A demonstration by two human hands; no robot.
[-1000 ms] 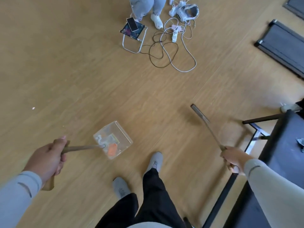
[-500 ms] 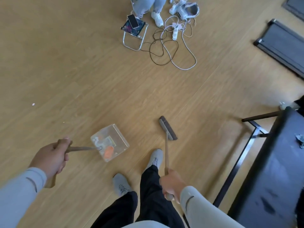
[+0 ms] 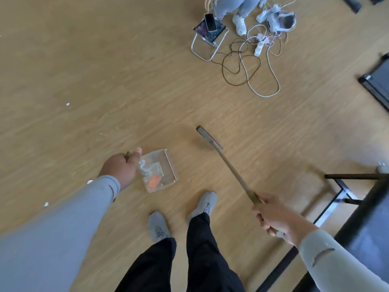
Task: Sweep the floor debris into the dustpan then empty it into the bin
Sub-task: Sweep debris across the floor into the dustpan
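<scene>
The left hand [image 3: 121, 170] is curled around the upper end of a brown wooden handle [image 3: 127, 154], thumb extended toward the pan; only the handle tip shows above the knuckles. Directly beside and below that hand is the clear, box-shaped plastic dustpan [image 3: 161, 170]. It holds an orange scrap [image 3: 154, 181] and pale crumpled bits; whether the pan rests on the floor or hangs just above it cannot be told.

The right hand [image 3: 273, 218] has its fingers wrapped tightly around the long brown wooden broom handle [image 3: 235, 175]. The stick runs up and to the left from the fist to the dark, narrow broom head [image 3: 209, 137], which lies near the light wood-plank floor [image 3: 105, 70] — to the right of the dustpan and apart from it.

Small white debris scraps [image 3: 67, 104] lie on the floor to the left of the dustpan, well apart from it; another white scrap [image 3: 46, 204] sits beside the left sleeve.

The person's grey shoes [image 3: 203, 204] and black trousers stand between the two arms.

Farther off — at the top — a small metal-framed folding stool [image 3: 207, 39] carries a phone [image 3: 210, 22], next to a tangle of black and white cables [image 3: 252, 66] and a second person's legs. A dark table [image 3: 362, 218] with black metal legs occupies the right edge.
</scene>
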